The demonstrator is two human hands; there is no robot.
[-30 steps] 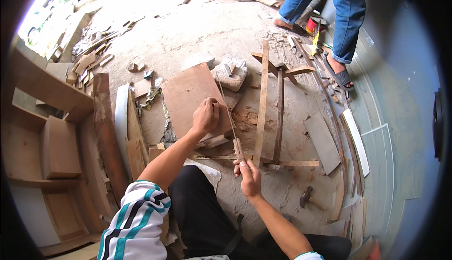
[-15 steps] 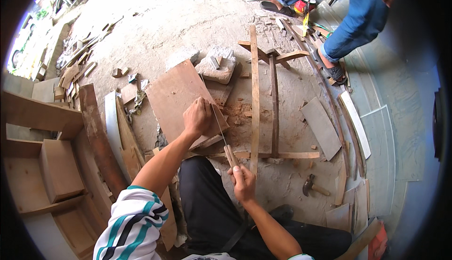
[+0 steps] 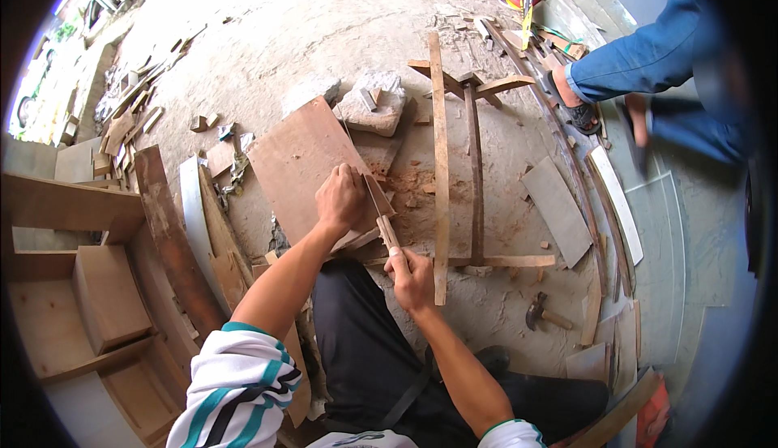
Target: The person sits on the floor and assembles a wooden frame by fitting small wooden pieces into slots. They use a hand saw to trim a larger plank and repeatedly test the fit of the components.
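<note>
A brown wooden board (image 3: pixel 296 152) lies tilted in front of my knees. My left hand (image 3: pixel 340 197) presses down on it near its right edge, fingers curled in. My right hand (image 3: pixel 412 276) is wrapped round the wooden handle (image 3: pixel 388 234) of a handsaw. Its thin blade (image 3: pixel 372 191), seen nearly edge-on, runs along the board's right edge, close by my left knuckles. How far the blade sits in the wood cannot be made out.
Right of the board are sawdust (image 3: pixel 416 182), a wooden frame of slats (image 3: pixel 475 172) and a hammer (image 3: pixel 547 312). A wooden cabinet (image 3: pixel 77 213) stands at left. A foam-like block (image 3: pixel 374 107) lies beyond the board. Another person's legs (image 3: pixel 640 67) are at upper right, near glass sheets (image 3: pixel 660 229).
My right hand has pushed the saw handle forward and slightly left, toward the board. My left hand stays in place. The other person has stepped to the right.
</note>
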